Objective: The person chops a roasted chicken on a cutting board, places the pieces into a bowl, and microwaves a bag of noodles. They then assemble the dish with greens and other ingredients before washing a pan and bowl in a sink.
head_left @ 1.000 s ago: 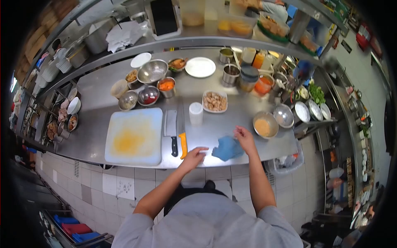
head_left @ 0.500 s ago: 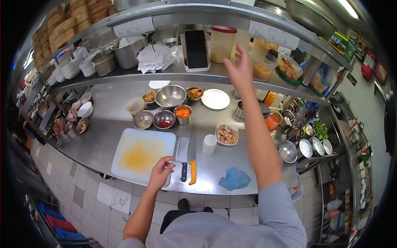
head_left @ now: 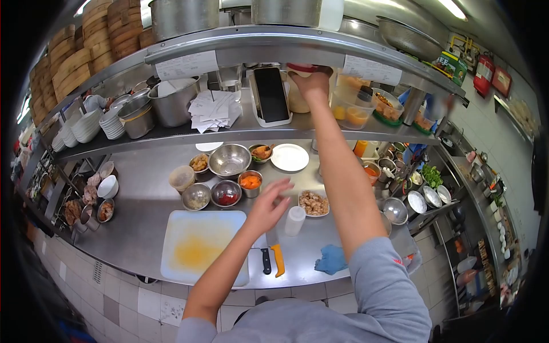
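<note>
Steel bench (head_left: pixel 143 228) spans the view, one steel shelf (head_left: pixel 189 134) above its back edge. One white cutting board (head_left: pixel 200 251), yellow-stained, lies at the bench's front edge, and serves as landmark. Just right of the board: two knives side by side, one black-handled (head_left: pixel 266 260), one orange-handled (head_left: pixel 278 260). Further right, one blue cloth (head_left: pixel 331 260), crumpled. Behind the board, one large steel bowl (head_left: pixel 229 160), with four smaller bowls around it holding food, and one pale tub (head_left: pixel 182 178) to their left. Right of those and behind the board: one white plate (head_left: pixel 289 157), one dish of chopped food (head_left: pixel 313 203), one white squeeze bottle (head_left: pixel 294 221). Left hand (head_left: pixel 269 208) hovers above the board's back right corner, fingers spread wide, holding nothing. Right hand (head_left: pixel 311 83) is up at the shelf, well behind the board, fingers closed around the top of one red-lidded container (head_left: pixel 297 94); that container stands on the shelf just right of one black phone (head_left: pixel 270 94).
</note>
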Available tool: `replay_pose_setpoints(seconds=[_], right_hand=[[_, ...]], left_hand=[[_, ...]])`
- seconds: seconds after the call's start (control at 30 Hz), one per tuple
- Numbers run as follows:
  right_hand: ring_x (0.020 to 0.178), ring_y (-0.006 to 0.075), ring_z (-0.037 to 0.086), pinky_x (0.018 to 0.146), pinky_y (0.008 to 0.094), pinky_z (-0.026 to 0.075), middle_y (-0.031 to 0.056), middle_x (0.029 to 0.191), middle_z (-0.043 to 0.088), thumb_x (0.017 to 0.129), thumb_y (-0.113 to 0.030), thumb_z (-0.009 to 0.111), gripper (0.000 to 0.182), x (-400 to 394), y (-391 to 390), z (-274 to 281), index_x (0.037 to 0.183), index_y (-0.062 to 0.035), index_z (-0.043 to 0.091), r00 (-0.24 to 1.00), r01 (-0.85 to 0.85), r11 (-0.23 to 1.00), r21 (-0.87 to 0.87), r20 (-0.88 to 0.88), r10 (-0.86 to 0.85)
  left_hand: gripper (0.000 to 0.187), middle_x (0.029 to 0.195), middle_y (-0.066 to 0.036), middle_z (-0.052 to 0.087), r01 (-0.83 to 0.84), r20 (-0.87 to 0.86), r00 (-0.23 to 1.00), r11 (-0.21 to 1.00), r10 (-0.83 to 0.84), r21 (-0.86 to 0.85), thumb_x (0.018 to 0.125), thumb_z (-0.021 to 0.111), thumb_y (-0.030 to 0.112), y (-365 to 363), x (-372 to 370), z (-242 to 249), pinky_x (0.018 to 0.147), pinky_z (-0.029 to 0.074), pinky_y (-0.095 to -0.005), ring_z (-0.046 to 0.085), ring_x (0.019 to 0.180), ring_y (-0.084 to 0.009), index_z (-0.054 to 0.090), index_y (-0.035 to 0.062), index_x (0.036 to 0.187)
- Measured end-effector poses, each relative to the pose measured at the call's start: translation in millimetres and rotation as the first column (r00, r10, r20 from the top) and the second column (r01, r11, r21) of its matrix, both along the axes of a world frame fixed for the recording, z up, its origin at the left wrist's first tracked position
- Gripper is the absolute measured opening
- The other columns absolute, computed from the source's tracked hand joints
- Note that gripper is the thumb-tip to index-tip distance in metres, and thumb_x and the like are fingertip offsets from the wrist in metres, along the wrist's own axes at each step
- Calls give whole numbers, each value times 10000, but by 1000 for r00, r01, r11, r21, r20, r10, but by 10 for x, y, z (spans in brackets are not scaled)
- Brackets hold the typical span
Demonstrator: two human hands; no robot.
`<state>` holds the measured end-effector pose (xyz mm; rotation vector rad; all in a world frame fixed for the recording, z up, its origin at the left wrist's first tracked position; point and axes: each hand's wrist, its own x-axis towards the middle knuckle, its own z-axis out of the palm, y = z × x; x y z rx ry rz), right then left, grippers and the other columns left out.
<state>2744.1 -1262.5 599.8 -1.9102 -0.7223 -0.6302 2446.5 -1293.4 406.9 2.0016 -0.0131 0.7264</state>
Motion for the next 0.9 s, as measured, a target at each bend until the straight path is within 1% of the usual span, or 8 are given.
replay_pose_setpoints(seconds=[0.07, 0.13, 0.23, 0.4, 0.63, 0.77, 0.87, 0.9], right_hand=[[1162, 416, 547, 966, 478, 485, 264, 1351, 446, 661, -461, 827, 907, -167, -162, 31, 1334, 6, 437, 1000, -10, 998, 66, 20, 8], [1143, 432, 558, 965, 468, 476, 264, 1249, 540, 662, -454, 837, 860, -380, -310, 19, 1290, 9, 475, 990, 71, 990, 122, 111, -84], [1117, 440, 564, 954, 463, 470, 263, 1196, 571, 667, -437, 835, 818, -534, -506, -15, 1255, 17, 491, 986, 74, 986, 152, 136, -95], [1088, 426, 563, 949, 451, 465, 247, 1194, 543, 677, -412, 827, 776, -588, -700, -101, 1237, 4, 487, 992, -5, 982, 191, 128, -20], [1117, 369, 545, 967, 432, 453, 201, 1183, 534, 689, -371, 843, 704, -662, -882, -223, 1209, -38, 506, 969, -79, 975, 207, 247, 26], [1137, 329, 535, 994, 407, 440, 169, 1181, 527, 697, -339, 851, 672, -815, -1030, -237, 1200, -39, 522, 952, -160, 969, 190, 288, 101], [1159, 302, 525, 1003, 401, 437, 158, 1209, 516, 684, -268, 850, 661, -1031, -1303, -325, 1201, -45, 504, 935, -261, 938, 228, 302, 187], [1166, 297, 520, 1008, 399, 435, 155, 1211, 514, 677, -251, 851, 668, -1143, -1432, -386, 1203, -45, 496, 929, -297, 923, 243, 296, 221]], left_hand=[[316, 1401, -138, 534, -87, -10, 996, 980, 90, 181, 916, 603, 102, 12, 209, 440, 828, 534, -320, 631, 1069, -229, 604, 65, 1230], [303, 1344, -164, 580, -312, 229, 948, 770, 220, 557, 909, 582, 129, 157, 530, 613, 846, 543, -397, 648, 1063, -300, 615, 69, 1204], [304, 1273, -174, 623, -269, 92, 954, 683, 284, 679, 910, 550, 184, 268, 803, 999, 855, 538, -464, 653, 1042, -334, 623, 59, 1177], [344, 1223, -181, 648, -231, 16, 938, 592, 345, 772, 940, 481, 271, 494, 1081, 1210, 846, 544, -460, 668, 1011, -325, 636, 19, 1115], [357, 1221, -196, 630, -278, -31, 893, 602, 450, 749, 956, 450, 288, 539, 1060, 1217, 872, 533, -462, 654, 1034, -339, 643, 12, 1074], [373, 1258, -205, 595, -310, -31, 890, 654, 455, 691, 960, 469, 288, 465, 873, 1238, 890, 525, -463, 632, 1056, -370, 604, 16, 1177], [435, 1263, -195, 604, -363, 279, 926, 799, 253, 480, 991, 464, 343, 384, 670, 937, 876, 535, -433, 624, 1107, -339, 553, 44, 1293], [475, 1294, -200, 580, -252, 171, 963, 926, 211, 280, 983, 506, 343, 323, 553, 762, 874, 543, -427, 622, 1125, -330, 501, 38, 1347]])
